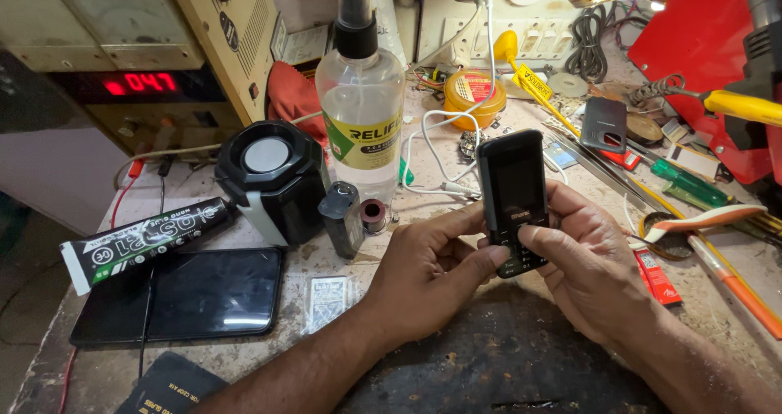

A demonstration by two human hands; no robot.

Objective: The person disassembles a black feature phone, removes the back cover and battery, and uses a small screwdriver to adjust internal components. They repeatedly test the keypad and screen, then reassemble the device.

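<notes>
Sitting at a cluttered, stained bench (757, 336), with a beige meter box (122, 47) glowing red digits at the back left. Lying flat at the front left: a big dark smartphone (183, 294), screen off, with a black-and-white glue tube (147, 239) angled just above it. Standing further back: a clear spray bottle (361, 112) with a black pump top, and just beside it a squat black speaker (273, 178). Holding a small black keypad phone (515, 202) upright in the middle of the view, between both hands. Left hand (432, 263) wrapping its fingers around the lower left edge, thumb lying over the keypad; right hand (582, 259) gripping the right side, thumb pressing on the keys too. Looking fully assembled, that phone, but the screen showing nothing lit, so probably only at the checking stage and not yet powered on. Resting nearby: a little dark battery-like block (342, 218) and a small solder spool (375, 215).
</notes>
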